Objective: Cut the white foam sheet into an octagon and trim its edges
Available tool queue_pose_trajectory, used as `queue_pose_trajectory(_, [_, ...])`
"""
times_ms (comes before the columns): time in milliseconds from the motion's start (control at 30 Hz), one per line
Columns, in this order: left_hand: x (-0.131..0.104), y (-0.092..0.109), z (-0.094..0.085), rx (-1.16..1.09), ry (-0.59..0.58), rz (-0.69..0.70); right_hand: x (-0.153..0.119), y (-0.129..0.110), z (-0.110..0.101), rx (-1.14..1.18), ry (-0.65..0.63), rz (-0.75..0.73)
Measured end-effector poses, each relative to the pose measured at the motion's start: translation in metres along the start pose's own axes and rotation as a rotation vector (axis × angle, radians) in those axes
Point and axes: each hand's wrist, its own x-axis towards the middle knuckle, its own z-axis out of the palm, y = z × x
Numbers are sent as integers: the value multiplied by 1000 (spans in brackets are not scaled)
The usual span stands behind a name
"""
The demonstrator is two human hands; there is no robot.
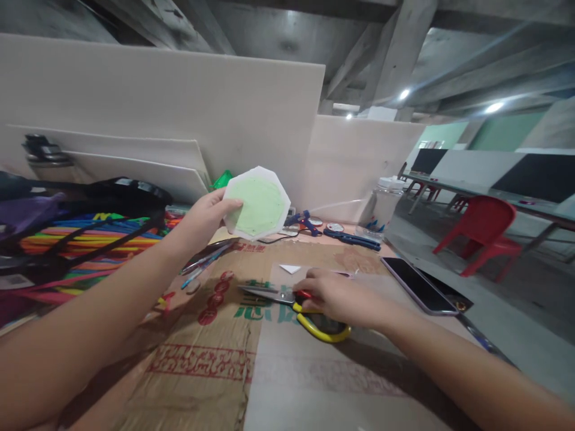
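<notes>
ok so right hand (330, 293) is on the yellow-handled scissors (330, 336), can't tell if it's really gripping, phone (420, 286) sits right of the scissors, left hand (210, 214) is pinching a many-sided white-edged green piece (259, 206) up past the scissors, and a blue glue gun (306, 218) is farther behind them

Cardboard (179, 389), middle: large green characters (254, 312), partly covered by the scissors (286, 297) and film (287, 389); not legible.
Cardboard, left: pale characters in red circles (208, 315), too blurred to read.
Cardboard, far edge: small red print (249, 247), unreadable.
Label (15, 281), left: white, grey square patch, no readable words.
Black strap (135, 194), far left: pale tags, too small to read.
</notes>
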Motion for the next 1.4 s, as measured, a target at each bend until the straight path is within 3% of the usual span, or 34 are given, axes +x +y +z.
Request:
queue_pose_trajectory(133, [-1,2,0,-9,-19,7,32,9,1,-92,176,61])
queue_pose_trajectory(300, [-3,8,0,2,-15,-6,72,22,7,-101,135,58])
queue_pose_trajectory(400, [-6,15,1,-31,-17,-6,72,24,-5,-73,140,78])
queue_pose_trajectory(500, [-7,20,2,-61,28,-6,45,24,-39,-9,99,96])
queue_pose_trajectory(567, [-7,21,1,-73,33,-8,12,24,-68,89,-30,77])
queue_pose_trajectory(633, [-6,19,0,-93,23,2,-25,25,-94,391,-440,0])
queue_pose_trajectory(700, [-5,18,1,-106,7,5,-56,29,-107,562,-685,-7])
queue_pose_trajectory(733, [-6,17,1,-109,-1,4,-66,33,-108,577,-670,30])
queue_pose_trajectory(867, [-9,19,5,-89,-18,-11,-69,72,-75,255,-67,208])
queue_pose_trajectory(933, [-11,20,6,-77,-25,-21,-56,99,-50,128,146,282])
queue_pose_trajectory(1033, [-11,20,6,-96,-31,-28,-40,133,-20,128,189,337])
queue_pose_trajectory(1133, [-10,17,6,-91,-8,-25,-35,151,1,135,241,373])
queue_pose_trajectory(1300, [-9,13,9,-74,-1,-40,-31,154,22,89,348,440])
queue_pose_trajectory(1400, [-10,14,9,-73,-11,-52,-29,150,18,101,341,435])
